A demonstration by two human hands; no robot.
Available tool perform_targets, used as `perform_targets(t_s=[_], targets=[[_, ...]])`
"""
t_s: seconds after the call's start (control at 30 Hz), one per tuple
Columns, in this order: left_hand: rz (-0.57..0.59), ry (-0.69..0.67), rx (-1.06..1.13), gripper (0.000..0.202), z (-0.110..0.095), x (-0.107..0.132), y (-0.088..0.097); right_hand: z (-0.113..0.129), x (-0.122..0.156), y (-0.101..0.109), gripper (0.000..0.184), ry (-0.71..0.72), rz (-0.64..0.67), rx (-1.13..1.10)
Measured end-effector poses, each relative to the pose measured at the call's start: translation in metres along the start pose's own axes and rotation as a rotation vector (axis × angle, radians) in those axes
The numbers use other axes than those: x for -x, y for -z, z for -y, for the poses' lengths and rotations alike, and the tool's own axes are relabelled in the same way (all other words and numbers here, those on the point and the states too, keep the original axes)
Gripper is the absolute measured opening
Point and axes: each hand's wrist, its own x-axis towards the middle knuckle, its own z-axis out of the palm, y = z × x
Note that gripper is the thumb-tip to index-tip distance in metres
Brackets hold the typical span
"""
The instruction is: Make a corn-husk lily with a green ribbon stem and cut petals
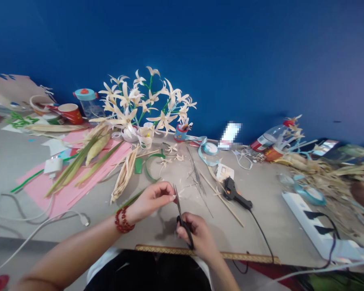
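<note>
My right hand [198, 234] grips a pair of black-handled scissors [180, 214], blades pointing up and away from me. Close by the blade tips, my left hand [153, 199] has thumb and fingers pinched together; whatever is between them is too small to make out. A red bead bracelet [124, 220] circles that wrist. Beyond my hands lie small pale flowers [178, 157], thin wires [195, 173] and white scraps. Dried husk strips [125, 173] lie left of them, beside a strip of green tape [150, 167]. To the right rests a black glue gun [235, 193].
Pale husk flowers on green stems [151, 99] stand in cups by the blue wall. Pink paper [63, 194] with husks covers the left side. Blue ribbon [210, 148], a bottle [268, 136], and a power strip [306, 226] are rightward. Another person's hand [362, 196] shows far right.
</note>
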Motion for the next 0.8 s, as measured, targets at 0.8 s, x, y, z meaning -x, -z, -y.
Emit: perform_targets(t_s=[0.8], targets=[[0.145, 0.001, -0.399, 0.018, -0.001, 0.002, 0.002, 0.012, -0.011, 0.004, 0.024, 0.080, -0.258, -0.115]])
